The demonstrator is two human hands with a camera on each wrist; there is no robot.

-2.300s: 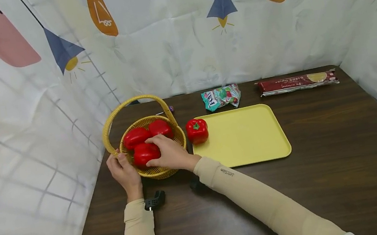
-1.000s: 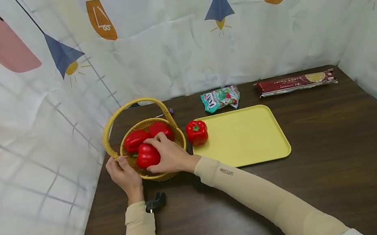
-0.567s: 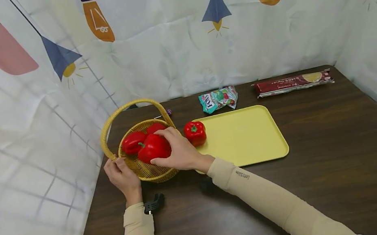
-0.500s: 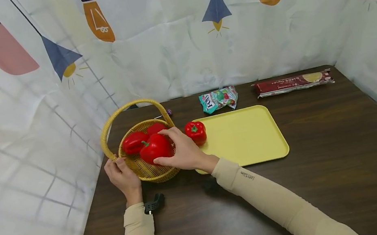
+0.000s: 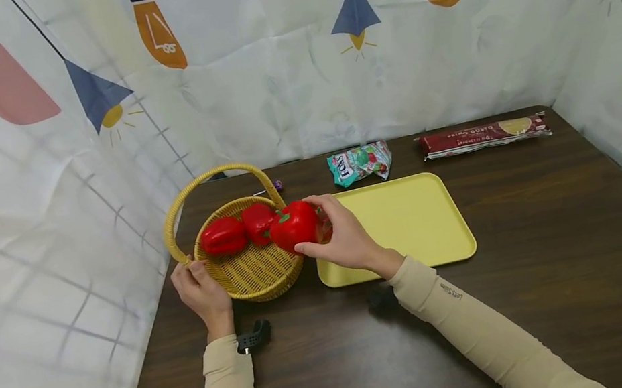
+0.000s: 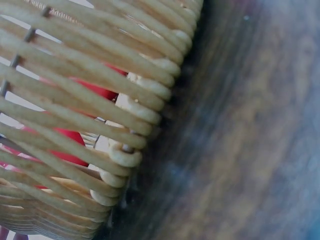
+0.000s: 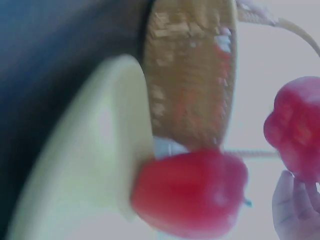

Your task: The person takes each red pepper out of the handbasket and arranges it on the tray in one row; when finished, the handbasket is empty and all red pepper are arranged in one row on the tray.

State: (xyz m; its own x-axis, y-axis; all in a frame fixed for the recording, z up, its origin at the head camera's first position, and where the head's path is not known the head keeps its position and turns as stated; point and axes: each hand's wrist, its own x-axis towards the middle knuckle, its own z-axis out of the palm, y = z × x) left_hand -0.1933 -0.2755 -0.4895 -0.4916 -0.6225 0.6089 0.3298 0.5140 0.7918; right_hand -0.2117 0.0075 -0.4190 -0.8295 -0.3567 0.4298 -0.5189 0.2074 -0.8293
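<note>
My right hand (image 5: 345,237) grips a red bell pepper (image 5: 293,225) with a green stem, raised over the right rim of the yellow wicker basket (image 5: 253,274). Two more red peppers lie inside: a long one (image 5: 223,236) at the left and a rounder one (image 5: 258,221) at the back. My left hand (image 5: 204,297) holds the basket at the foot of its handle. Another red pepper (image 7: 192,195) sits at the left end of the yellow tray (image 5: 408,226), mostly hidden behind my right hand in the head view. Through the woven wall (image 6: 75,110) red patches show in the left wrist view.
Behind the tray lies a green candy bag (image 5: 360,164), with a long dark-red packet (image 5: 485,136) to its right. A purple-headed lollipop (image 5: 276,186) lies behind the basket. All stand on a dark wooden table (image 5: 314,370) with a printed curtain (image 5: 300,87) behind.
My right hand has lifted the pepper from among the others in the basket and carried it right, to the basket's right rim. My left hand keeps its hold on the basket.
</note>
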